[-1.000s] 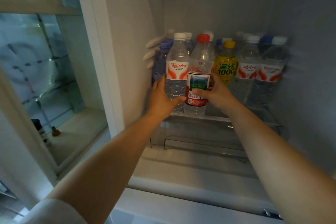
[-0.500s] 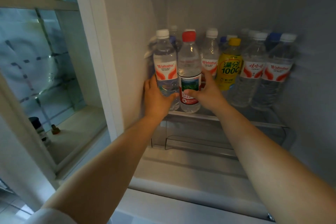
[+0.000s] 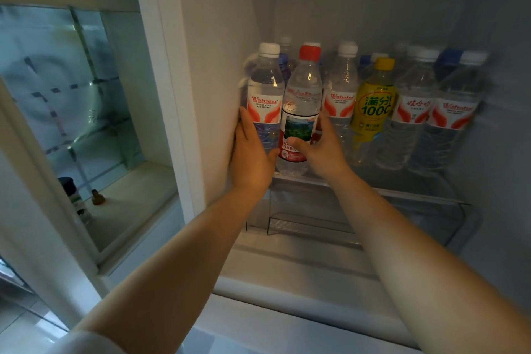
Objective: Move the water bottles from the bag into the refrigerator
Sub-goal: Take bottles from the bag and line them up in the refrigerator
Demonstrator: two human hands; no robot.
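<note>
Inside the open refrigerator, a glass shelf [image 3: 408, 190] carries several bottles. My left hand [image 3: 251, 152] grips a white-capped Wahaha water bottle [image 3: 265, 95] at the shelf's far left, against the fridge's side wall. Right beside it stands a red-capped water bottle [image 3: 303, 100] with a green picture label, and my right hand [image 3: 319, 149] grips its lower part, thumb across the label. Both bottles stand upright at the shelf's front edge. The bag is out of view.
More Wahaha water bottles [image 3: 340, 95] and a yellow 100C drink bottle [image 3: 373, 106] fill the shelf to the right, with others behind. A clear drawer [image 3: 313, 224] sits below the shelf. Left of the fridge is a window ledge [image 3: 126, 210] with small dark bottles.
Both hands have carried their bottles leftwards along the shelf, so the white-capped bottle now stands against the left wall. The view has moved closer and tilted up.
</note>
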